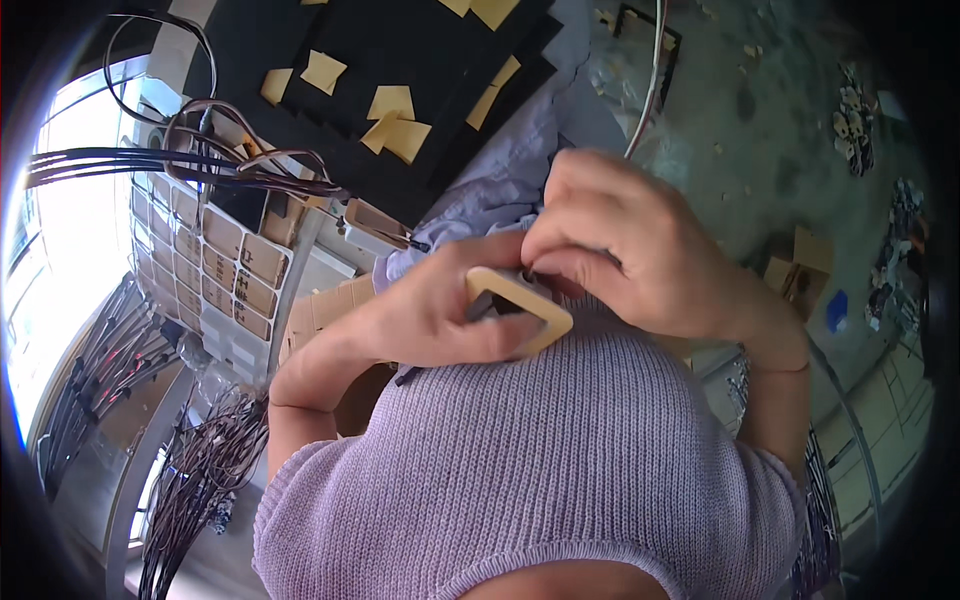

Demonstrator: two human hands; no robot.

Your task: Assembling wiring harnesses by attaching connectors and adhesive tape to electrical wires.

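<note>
Left hand grips a tan frame; right hand pinches at its top corner, apparently a small part. Tray holds tan tabs.

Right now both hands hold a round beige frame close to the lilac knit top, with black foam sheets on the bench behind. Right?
Not quite: in the head view the beige frame is square, not round. The left hand and right hand do hold it against the lilac knit top, black foam sheets behind.

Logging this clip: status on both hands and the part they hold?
Left hand grips tan square frame against lilac knit top. Right hand pinches at frame's upper edge. Dark wire hangs below; nothing blocking.
</note>
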